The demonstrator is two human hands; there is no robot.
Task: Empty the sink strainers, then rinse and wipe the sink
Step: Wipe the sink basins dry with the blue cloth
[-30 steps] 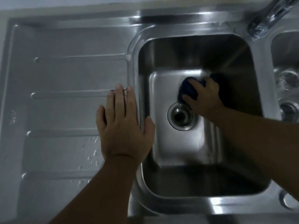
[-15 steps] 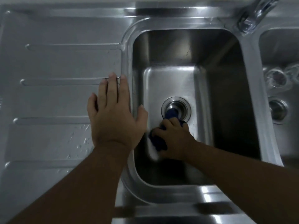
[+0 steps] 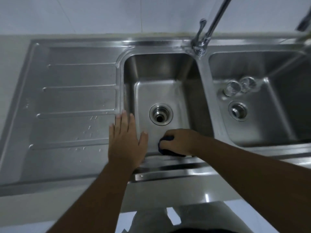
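Pressing a dark blue cloth (image 3: 165, 151) onto the near floor of the left basin (image 3: 159, 68), the right hand (image 3: 178, 142) curls its fingers over it, just in front of the open drain (image 3: 161, 114). The left hand (image 3: 125, 142) lies flat with fingers straight, holding nothing, across the basin's rim and the drainboard (image 3: 75, 101). Two round, blurred pieces (image 3: 234, 87) sit in the right basin (image 3: 277, 101).

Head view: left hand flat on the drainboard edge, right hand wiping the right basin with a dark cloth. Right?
No. The right hand grips the dark cloth in the left basin, near its front wall, not the right basin. The head view shows it. The left hand does lie flat on the drainboard edge.
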